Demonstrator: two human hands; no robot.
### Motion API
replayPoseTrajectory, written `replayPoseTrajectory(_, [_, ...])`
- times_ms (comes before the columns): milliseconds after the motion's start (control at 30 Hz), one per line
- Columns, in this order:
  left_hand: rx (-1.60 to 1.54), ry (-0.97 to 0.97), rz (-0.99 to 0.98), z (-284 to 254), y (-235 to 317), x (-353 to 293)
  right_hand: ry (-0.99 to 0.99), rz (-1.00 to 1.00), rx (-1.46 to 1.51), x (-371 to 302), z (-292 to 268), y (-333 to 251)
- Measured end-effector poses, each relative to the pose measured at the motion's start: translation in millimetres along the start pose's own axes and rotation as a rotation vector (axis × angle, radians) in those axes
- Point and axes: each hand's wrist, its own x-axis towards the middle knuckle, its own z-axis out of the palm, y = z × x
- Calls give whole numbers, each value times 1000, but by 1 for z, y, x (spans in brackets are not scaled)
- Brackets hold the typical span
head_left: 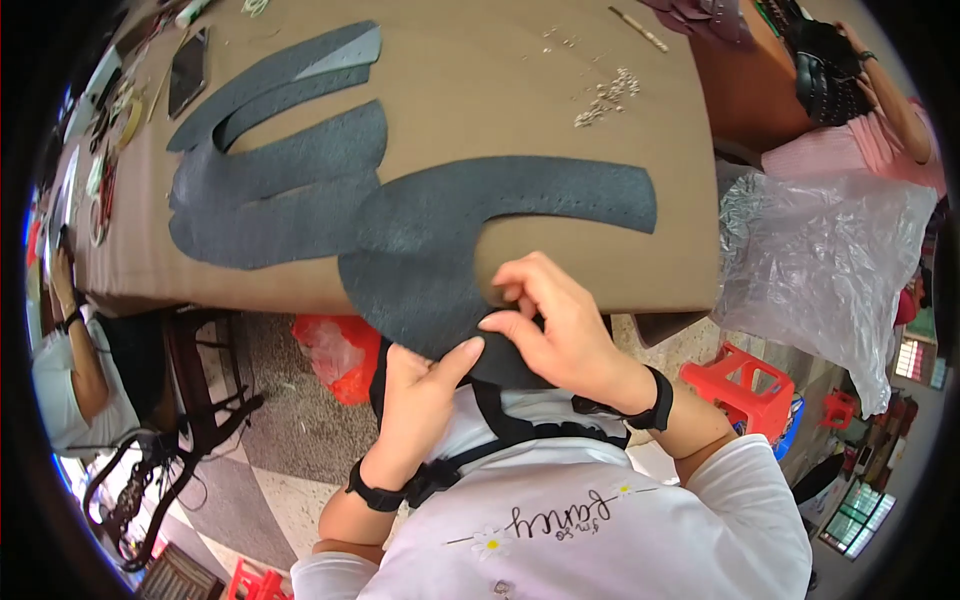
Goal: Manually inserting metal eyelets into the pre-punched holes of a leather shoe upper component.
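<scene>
A curved, dark blue-grey leather-like piece (420, 230) with small holes along one end lies at the front of the table, its near end hanging over the edge toward me. My left hand (425, 385) pinches that near end, thumb on top and the other fingers out of sight beneath. Over the inner curve, my right hand (555, 320) has its fingers bent in, the thumb tip resting on the dark piece. Whatever its fingertips hold is hidden. More curved pieces (280, 150) of the same material overlap at the left, one with a pale grey patch.
Small pale bits (608, 98) are scattered near a thin stick-like tool (638, 28). A phone (188, 72) lies at the far left. Clear plastic sheeting (820, 260) hangs right of the table, above a red stool (740, 390). Co-workers sit at both sides.
</scene>
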Motion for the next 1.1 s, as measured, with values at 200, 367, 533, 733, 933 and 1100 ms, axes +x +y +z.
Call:
replayPoseTrajectory(200, [207, -51, 199, 4, 8, -1, -39, -203, -44, 8, 1, 3])
replayPoseTrajectory(367, [129, -38, 163, 3, 7, -3, -99, -197, 38, 16, -8, -2])
replayPoseTrajectory(533, [84, -37, -35, -10, 14, 6, 70, 53, -40, 64, -84, 25])
replayPoseTrajectory(733, [-94, -40, -176, -18, 20, 17, 97, 258, -225, 127, -129, 69])
replayPoseTrajectory(933, [-169, -42, -117, -17, 15, 18, 72, 137, -285, 134, -126, 91])
replayPoseTrajectory(1100, [-119, -66, -168, -23, 16, 15, -18, 104, -329, 120, -121, 64])
